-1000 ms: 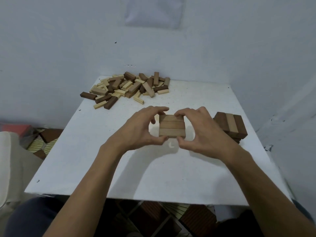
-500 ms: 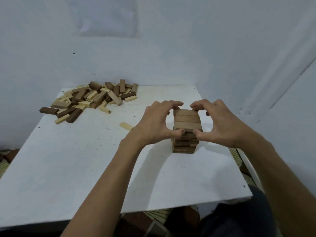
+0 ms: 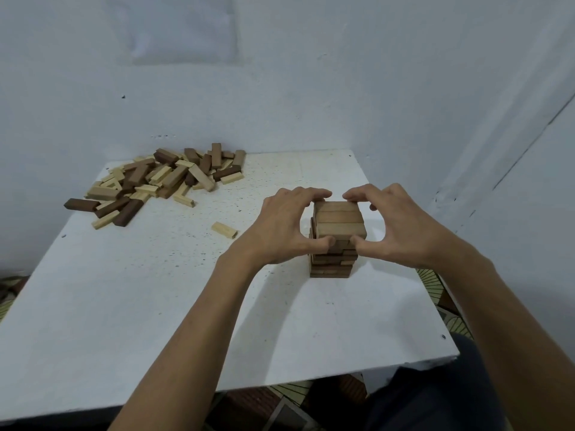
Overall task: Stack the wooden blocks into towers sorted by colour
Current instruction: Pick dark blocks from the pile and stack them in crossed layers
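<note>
Since a second ago the layer of three blocks (image 3: 339,219) has left the bare middle of the table (image 3: 155,306) and now sits at the top of the tower (image 3: 333,265), which stands toward the table's right side. Over the last half second almost nothing has shifted. Both hands are clamped on that layer. The left hand (image 3: 280,231) has its thumb on the near face and its fingers hooked over the far edge, and the right hand (image 3: 401,228) mirrors it from the other side. From where I stand I can't tell whether the layer is fully seated or held a hair above the course beneath. The three blocks run side to side, long axis pointing from one palm to the other, so each hand covers one end and neither is nearer. The tower stands directly between them. I'd say the next move is to let go, and it depends on the layer being square over the darker courses below, because a sideways drag from either thumb could skew it. Well off to the far left lies the pile (image 3: 155,181) of mixed pale and dark blocks, still unsorted. A loose pale block (image 3: 224,230) lies on its own between the pile and the left hand.
</note>
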`<state>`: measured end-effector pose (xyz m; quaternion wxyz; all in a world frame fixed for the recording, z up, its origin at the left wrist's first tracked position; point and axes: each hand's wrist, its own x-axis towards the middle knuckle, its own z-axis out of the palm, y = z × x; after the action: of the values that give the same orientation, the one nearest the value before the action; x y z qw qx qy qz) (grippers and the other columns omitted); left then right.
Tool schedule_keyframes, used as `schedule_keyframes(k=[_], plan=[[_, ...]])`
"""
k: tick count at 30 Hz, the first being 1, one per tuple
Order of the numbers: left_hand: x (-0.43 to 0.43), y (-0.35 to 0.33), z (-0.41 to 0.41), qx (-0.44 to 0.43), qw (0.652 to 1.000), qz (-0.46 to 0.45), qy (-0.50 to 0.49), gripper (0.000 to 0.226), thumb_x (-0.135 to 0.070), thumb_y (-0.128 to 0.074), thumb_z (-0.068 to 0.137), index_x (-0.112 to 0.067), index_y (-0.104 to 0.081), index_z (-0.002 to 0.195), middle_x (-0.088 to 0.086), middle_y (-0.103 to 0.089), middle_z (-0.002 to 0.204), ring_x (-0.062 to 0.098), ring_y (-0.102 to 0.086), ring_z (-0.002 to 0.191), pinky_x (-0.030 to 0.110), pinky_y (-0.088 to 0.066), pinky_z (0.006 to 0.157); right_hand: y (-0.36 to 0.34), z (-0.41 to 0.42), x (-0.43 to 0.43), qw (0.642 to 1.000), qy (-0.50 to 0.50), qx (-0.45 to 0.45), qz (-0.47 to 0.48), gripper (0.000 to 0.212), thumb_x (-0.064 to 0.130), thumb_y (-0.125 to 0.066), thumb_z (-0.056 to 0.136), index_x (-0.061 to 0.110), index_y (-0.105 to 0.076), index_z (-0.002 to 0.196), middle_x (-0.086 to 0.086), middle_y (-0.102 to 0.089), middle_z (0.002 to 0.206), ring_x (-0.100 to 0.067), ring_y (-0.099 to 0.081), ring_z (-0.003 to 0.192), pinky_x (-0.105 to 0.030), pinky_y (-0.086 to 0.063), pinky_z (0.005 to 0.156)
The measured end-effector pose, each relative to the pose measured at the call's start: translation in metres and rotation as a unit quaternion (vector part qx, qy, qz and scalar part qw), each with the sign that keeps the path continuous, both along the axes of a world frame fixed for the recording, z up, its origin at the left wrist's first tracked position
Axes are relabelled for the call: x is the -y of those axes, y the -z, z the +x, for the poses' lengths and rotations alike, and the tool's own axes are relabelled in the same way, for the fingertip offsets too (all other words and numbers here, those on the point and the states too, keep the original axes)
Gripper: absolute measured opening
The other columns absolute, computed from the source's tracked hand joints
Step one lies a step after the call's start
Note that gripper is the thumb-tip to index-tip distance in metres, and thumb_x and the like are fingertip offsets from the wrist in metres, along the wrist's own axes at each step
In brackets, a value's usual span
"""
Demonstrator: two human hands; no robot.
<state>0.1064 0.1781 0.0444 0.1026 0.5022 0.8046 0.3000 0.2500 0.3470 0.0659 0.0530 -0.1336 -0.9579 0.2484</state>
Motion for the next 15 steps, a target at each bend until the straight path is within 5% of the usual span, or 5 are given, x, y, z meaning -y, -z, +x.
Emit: schedule_keyframes(k=[9,15], plan=[[0.021,0.001,-0.005,0.032,0.999,0.017,-0.011,0.082,-0.074,-0.054,0.07,-0.041,-0.037,0.143,-0.017,-0.048,0.138,0.007,-0.041,0.127,0.038,-0.035,0.108,-0.015,-0.007,0.033,0.993,-0.015,-0.075,0.092,0.074,0.061,-0.053,0.073,0.03,-0.046,0.14,0.015,-0.044,0.144,-0.01,-0.027,0.128,-0.029,-0.03,0.105],[0.067,0.009,-0.04,0.038,0.995,0.052,-0.077,0.074,-0.074,-0.052,0.075,-0.035,-0.048,0.138,-0.018,-0.052,0.135,0.003,-0.045,0.125,0.034,-0.041,0.105,-0.011,-0.059,0.085,0.987,-0.055,-0.123,0.089,0.048,0.04,-0.048,0.098,0.024,-0.045,0.143,0.008,-0.042,0.149,-0.009,-0.023,0.138,-0.032,-0.032,0.107]])
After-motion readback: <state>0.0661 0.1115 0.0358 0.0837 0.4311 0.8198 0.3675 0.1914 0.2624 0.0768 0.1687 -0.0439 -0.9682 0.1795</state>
